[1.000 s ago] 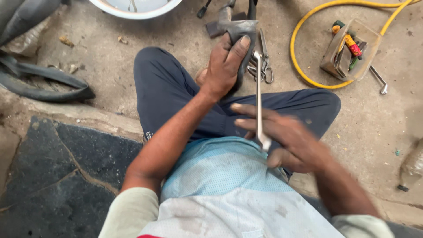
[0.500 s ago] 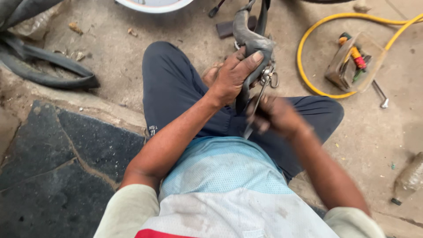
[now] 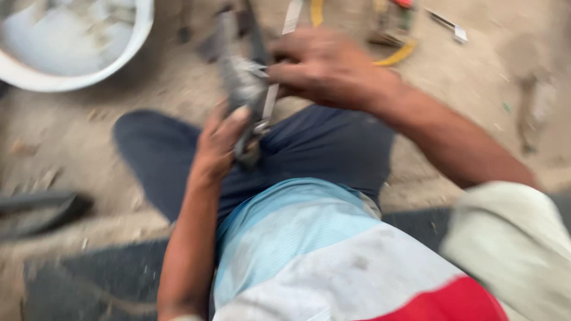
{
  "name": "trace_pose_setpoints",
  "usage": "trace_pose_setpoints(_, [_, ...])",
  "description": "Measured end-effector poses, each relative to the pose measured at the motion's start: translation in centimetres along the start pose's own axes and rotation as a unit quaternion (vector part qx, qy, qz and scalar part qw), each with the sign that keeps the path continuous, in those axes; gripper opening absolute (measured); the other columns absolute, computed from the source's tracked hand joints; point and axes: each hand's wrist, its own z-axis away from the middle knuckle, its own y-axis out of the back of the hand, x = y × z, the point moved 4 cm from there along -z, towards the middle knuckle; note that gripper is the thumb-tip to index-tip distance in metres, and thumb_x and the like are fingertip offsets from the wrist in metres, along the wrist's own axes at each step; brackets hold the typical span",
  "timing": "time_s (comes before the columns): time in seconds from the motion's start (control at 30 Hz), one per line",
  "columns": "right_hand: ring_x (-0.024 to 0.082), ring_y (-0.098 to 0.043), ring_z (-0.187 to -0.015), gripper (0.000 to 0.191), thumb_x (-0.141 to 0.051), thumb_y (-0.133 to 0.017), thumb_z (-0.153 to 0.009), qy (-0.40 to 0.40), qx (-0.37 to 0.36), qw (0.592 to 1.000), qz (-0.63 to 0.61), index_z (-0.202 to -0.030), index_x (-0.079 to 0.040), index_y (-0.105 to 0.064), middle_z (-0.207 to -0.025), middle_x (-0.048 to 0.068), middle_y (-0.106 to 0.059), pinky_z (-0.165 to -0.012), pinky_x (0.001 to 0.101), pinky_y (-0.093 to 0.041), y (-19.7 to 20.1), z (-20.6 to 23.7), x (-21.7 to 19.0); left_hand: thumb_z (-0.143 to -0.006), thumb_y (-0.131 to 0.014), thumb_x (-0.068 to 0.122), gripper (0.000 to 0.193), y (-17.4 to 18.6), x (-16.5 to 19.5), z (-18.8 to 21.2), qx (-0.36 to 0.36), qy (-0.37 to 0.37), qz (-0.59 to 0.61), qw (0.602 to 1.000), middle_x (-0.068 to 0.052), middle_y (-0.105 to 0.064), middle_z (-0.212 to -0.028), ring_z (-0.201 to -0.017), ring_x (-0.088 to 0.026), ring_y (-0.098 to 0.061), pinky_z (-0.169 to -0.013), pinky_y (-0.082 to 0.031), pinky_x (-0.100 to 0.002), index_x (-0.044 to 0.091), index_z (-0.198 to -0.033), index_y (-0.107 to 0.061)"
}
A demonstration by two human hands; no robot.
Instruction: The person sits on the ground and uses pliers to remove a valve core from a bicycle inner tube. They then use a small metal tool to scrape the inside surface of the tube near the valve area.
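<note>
Up close, the left hand (image 3: 217, 145) grips the lower end of a dark metal part (image 3: 241, 89) over the lap, while the right hand (image 3: 324, 68) clenches a thin metal tool (image 3: 270, 98) against it. Far left sits a white basin (image 3: 128, 50); a yellow hose (image 3: 395, 54) lies far right.

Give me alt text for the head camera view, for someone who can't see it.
Blurred view down at a seated person whose left hand and right hand grip a dark grey metal part with a thin flat silver metal strip over the lap. A round white basin sits on the dusty concrete ground.
</note>
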Motion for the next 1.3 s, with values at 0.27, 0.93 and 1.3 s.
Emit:
trace_pose_setpoints(0.27, [0.030,-0.067,-0.106,0.034,-0.031,-0.087,-0.092,-0.061,0.079,0.995,0.011,-0.114,-0.010,-0.073,-0.116,0.013,-0.067,-0.089,0.0423,-0.055,-3.4,3.9,1.4,-0.105,-0.061,0.021,0.033,-1.7,3.8,0.8,-0.094,-0.070,0.013,0.993,-0.009,-0.065,-0.096,-0.074,-0.015,-0.059,-0.062,-0.049,-0.028,-0.001,-0.129,-0.061])
trace_pose_setpoints(0.93, [0.019,-0.071,-0.078,0.051,-0.036,-0.066,-0.094,-0.095,-0.081,0.830,-0.544,-0.138,-0.012,-0.057,-0.138,0.014,-0.064,-0.068,0.0332,-0.059,-3.6,5.5,-3.8,-0.112,-0.057,0.037,0.036,-4.4,4.9,-1.6,-0.023,-0.322,-0.102,0.941,0.000,-0.066,-0.091,-0.081,-0.010,-0.062,-0.071,-0.052,-0.028,0.003,-0.123,-0.059])
trace_pose_setpoints(1.3, [0.024,-0.067,-0.113,0.033,-0.027,-0.072,-0.094,-0.176,-0.042,0.938,-0.296,-0.122,-0.010,-0.070,-0.122,0.009,-0.068,-0.097,0.0359,-0.055,-6.3,3.7,3.7,-0.105,-0.060,0.036,0.038,-5.0,3.3,-1.4,-0.069,-0.175,0.056,0.981,-0.002,-0.070,-0.088,-0.072,-0.006,-0.065,-0.063,-0.056,-0.023,0.002,-0.122,-0.064])
